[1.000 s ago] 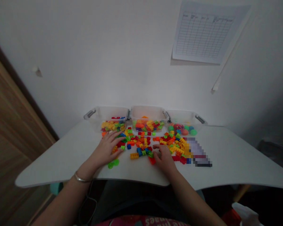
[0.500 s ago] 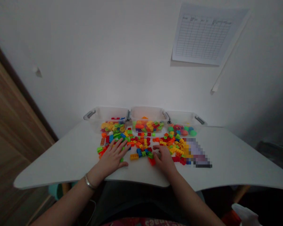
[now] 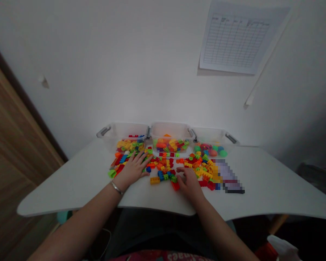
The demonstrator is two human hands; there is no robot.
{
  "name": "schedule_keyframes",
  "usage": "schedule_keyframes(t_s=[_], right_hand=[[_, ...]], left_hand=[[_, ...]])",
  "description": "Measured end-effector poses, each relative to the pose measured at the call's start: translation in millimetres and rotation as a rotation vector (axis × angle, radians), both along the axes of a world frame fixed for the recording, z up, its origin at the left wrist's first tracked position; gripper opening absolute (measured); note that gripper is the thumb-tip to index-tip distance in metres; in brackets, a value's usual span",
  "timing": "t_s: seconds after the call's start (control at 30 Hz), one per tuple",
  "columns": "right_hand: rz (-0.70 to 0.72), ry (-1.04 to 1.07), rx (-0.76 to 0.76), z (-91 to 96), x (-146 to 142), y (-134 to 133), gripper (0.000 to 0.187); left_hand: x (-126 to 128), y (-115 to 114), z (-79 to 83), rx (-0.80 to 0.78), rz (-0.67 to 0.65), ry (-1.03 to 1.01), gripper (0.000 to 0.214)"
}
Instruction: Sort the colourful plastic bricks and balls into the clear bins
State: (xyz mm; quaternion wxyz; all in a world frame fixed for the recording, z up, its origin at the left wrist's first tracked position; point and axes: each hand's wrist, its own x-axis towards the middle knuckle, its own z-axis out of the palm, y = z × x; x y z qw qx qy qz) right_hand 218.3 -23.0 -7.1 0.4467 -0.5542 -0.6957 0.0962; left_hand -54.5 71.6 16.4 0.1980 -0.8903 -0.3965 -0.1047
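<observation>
My left hand lies palm down with fingers spread on the left part of a spread of loose plastic building bricks, a silver bangle on its wrist. A cluster of red, blue and green bricks sits just left of its fingers. My right hand rests with its fingertips beside a red brick and small green and blue bricks. Neither hand visibly holds anything. A yellow brick lies between the hands.
Several clear plastic bins with grey handles stand in a row at the back, holding bricks and round pieces. A pixelated flat item lies right of the bricks on the white table. A wooden panel stands left.
My left hand has slid forward and to the right into the bricks, and bricks on its left now lie further left. My right hand has barely moved.
</observation>
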Motion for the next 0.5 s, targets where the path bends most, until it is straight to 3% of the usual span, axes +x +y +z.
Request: schedule_keyframes(t_s=[0.23, 0.4, 0.5], right_hand=[[-0.006, 0.0, -0.022, 0.3, -1, 0, 0.024], [-0.003, 0.004, -0.018, 0.6, 0, 0, 0.025], [-0.005, 0.004, 0.0, 0.3, 0, 0, 0.025]], left_hand=[[11, 14, 6.9, -0.115, -0.01, -0.045, 0.072], [3, 11, 33.4, -0.25, -0.001, -0.172, 0.069], [-9, 1, 49.9, -0.303, 0.065, -0.196, 0.044]])
